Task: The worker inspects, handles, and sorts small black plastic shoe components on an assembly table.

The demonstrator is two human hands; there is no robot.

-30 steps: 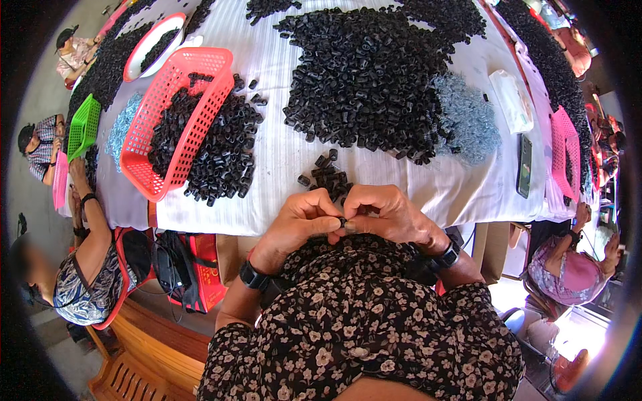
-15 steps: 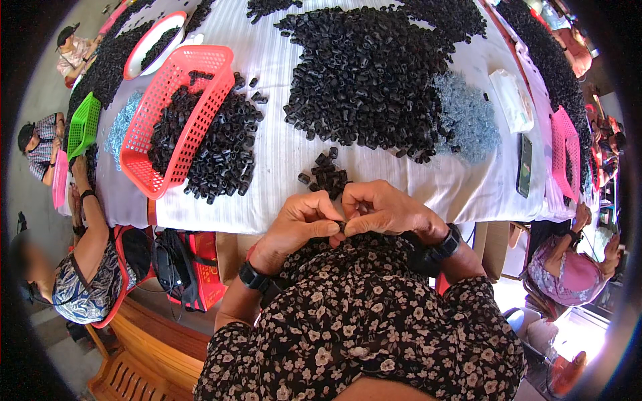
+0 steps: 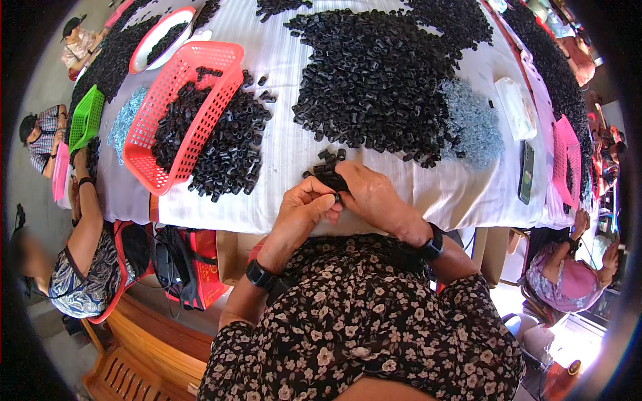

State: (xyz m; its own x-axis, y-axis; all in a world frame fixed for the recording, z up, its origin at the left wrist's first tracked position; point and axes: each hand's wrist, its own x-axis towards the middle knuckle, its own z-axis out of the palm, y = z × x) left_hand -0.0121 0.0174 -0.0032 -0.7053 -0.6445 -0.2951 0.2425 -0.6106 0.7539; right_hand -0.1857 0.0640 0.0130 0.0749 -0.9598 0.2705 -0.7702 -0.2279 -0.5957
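Close to the table's near edge my left hand (image 3: 304, 208) is closed, pinching a small black plastic piece (image 3: 337, 198) between thumb and fingers. My right hand (image 3: 376, 198) is right beside it, over the near side of a small heap of black plastic pieces (image 3: 328, 167). Its fingertips are hidden under the hand, so what they grip, if anything, does not show. Left of my hands, a red perforated basket (image 3: 200, 134) is tilted, with black pieces in it and heaped along its right side. A broad pile of black pieces (image 3: 374, 80) covers the table farther off.
A heap of small clear bluish parts (image 3: 471, 123) adjoins the big pile. To its right lie a white soft packet (image 3: 516, 110) and a dark phone (image 3: 527, 172). Farther left are a white red-rimmed basin (image 3: 140, 57) and a green basket (image 3: 85, 119). Other people sit along both sides.
My hands have moved from the table's edge up toward the small heap. The right hand has turned over it, away from the left fingers, which still pinch a small piece.
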